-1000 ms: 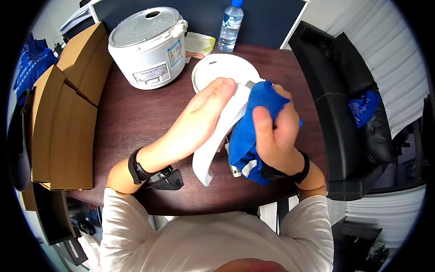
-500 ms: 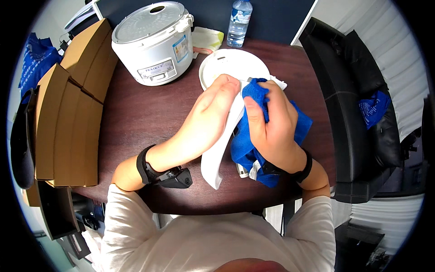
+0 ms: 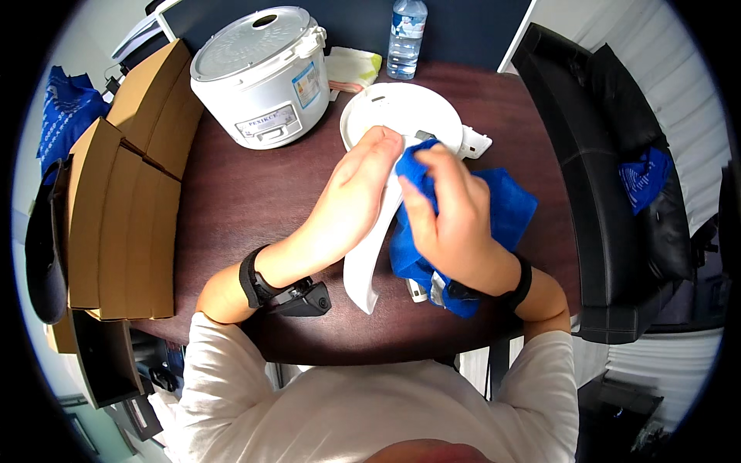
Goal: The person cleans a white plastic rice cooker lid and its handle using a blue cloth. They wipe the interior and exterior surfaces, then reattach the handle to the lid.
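Observation:
My left hand is closed around a long, curved white plastic piece, whose lower end tapers toward the table's near edge. At its far end is a round white disc with a raised rim; how the two join is hidden by my hands. In my right hand a blue cloth is bunched between thumb and fingers, against the white piece's upper part. The rest of the cloth hangs under and beside that hand. A small white end of some object shows below the cloth.
A white rice cooker stands at the back left, with a folded towel and a water bottle beside it. Cardboard boxes line the left edge of the dark wooden table. A black sofa is at the right.
My right hand has shifted a little left with the bunched cloth, along the white piece. The left hand keeps its hold. The whole view has tilted slightly.

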Tool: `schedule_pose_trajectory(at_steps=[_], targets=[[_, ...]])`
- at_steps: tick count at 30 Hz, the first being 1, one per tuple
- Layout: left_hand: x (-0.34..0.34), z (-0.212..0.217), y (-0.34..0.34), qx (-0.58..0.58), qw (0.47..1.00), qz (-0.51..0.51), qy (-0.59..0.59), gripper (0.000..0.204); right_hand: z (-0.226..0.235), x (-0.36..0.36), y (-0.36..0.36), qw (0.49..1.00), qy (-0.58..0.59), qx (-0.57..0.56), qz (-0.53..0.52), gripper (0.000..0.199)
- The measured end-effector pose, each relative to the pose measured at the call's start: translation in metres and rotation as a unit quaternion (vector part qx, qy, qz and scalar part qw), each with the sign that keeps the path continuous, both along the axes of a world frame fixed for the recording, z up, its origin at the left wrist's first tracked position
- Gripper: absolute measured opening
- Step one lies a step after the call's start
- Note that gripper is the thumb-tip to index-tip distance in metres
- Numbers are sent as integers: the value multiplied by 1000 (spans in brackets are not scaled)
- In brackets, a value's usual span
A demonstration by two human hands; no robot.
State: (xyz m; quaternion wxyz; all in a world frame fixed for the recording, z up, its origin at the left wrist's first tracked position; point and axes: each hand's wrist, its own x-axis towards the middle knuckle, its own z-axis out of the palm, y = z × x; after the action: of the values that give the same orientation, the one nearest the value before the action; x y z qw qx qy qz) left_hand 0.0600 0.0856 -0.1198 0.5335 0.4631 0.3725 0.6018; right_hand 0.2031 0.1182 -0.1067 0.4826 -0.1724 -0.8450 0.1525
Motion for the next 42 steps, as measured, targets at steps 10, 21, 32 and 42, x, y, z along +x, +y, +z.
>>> schedule_pose_trajectory(at_steps=[10, 21, 32, 42], targets=[[5, 5, -2, 11, 1000, -14, -3, 30, 6, 4, 8, 999, 17, -22, -35, 17], [1, 33, -12, -16, 995, -93, 19, 61, 15, 9, 13, 988, 45, -147, -36, 12], [8, 23, -19, 47, 992, -90, 71, 80, 1, 4, 10, 968, 119, -219, -13, 16], [-2, 17, -11, 219, 894, 86, 382, 85, 5, 6, -4, 939, 112, -322, 38, 19]])
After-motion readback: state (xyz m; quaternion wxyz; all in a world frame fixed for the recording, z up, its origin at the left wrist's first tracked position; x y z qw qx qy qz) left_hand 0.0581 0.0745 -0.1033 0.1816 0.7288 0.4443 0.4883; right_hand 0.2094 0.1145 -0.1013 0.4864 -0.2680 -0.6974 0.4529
